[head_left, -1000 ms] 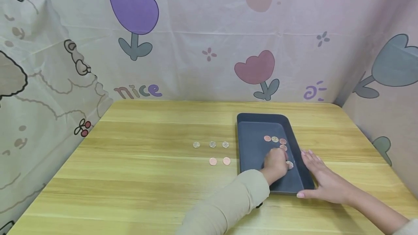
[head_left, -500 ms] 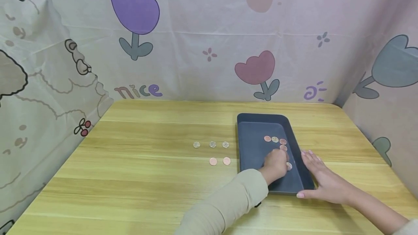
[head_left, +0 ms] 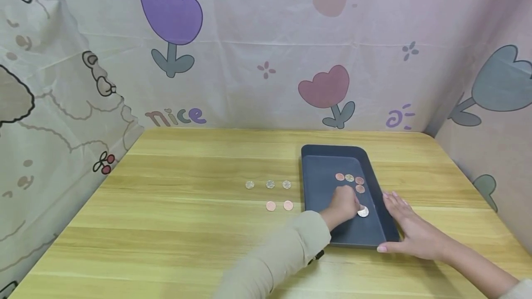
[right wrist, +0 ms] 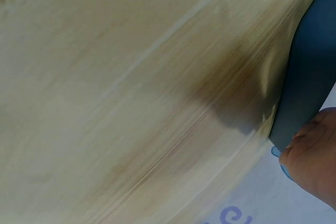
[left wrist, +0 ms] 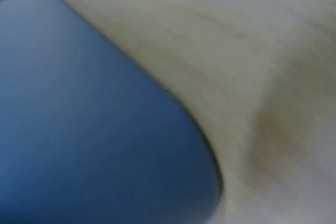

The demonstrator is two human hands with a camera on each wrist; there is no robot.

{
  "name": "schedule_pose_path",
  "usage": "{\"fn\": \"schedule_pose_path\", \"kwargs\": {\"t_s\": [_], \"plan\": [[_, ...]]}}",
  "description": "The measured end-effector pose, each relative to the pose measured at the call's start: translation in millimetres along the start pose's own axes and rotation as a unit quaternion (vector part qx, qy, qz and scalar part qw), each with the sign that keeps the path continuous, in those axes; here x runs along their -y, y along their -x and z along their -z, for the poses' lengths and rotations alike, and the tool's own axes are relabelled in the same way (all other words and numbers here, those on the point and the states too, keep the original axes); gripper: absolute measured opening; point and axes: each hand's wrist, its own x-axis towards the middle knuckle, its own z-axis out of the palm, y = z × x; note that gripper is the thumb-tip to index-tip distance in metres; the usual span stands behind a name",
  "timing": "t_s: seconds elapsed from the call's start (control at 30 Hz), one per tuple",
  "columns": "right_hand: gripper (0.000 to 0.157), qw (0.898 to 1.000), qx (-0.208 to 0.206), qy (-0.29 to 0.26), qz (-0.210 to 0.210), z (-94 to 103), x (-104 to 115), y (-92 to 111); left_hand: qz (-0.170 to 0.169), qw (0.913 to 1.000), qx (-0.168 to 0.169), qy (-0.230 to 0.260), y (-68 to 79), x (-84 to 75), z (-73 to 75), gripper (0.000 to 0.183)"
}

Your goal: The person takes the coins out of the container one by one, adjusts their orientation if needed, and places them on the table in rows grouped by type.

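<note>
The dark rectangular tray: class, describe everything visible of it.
The dark blue-grey rectangular tray has rounded corners, low walls and a smooth flat base, perhaps coated metal. It lies open side up on the yellowish wooden table. Four round metallic coins lie inside; the left grip reaches in, fingers at a fifth; the right grip rests against its right wall.

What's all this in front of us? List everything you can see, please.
Table: one, light wood, under the tray
Tray: one, dark blue-grey, table's right side
Table's silver coins: three, silver, row left of tray
Table's copper coins: two, pinkish copper, nearer row
Tray's copper coins: three, reddish copper, inside tray
Tray's silver coins: two, silver, one at left fingertips
Cloth: count unclear, pale, printed, around table
Sleeves: two, beige, forearms
Left hand: one, bare, over tray
Right hand: one, bare, at tray's right edge
</note>
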Motion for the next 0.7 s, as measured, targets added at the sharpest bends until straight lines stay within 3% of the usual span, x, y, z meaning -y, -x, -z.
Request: {"fn": "schedule_pose_path", "kwargs": {"t_s": [0.17,0.4,0.53,0.7], "plan": [[0.113,1.0,0.003,-0.002,-0.005,1.0,1.0,0.0,0.01,0.9972,0.002,0.075,4.8,3.9,11.4,0.025],[0.113,1.0,0.0,0.005,0.003,1.4,1.0,0.4,0.026,0.9841,0.007,0.175,14.7,10.3,34.5,0.021],[0.113,1.0,0.001,0.001,-0.001,1.6,1.3,0.4,0.044,0.975,0.005,0.218,18.5,19.8,52.2,0.018],[0.113,1.0,0.0,0.003,0.001,2.0,1.4,0.4,0.037,0.965,0.008,0.26,22.4,37.6,68.9,0.015]]}}
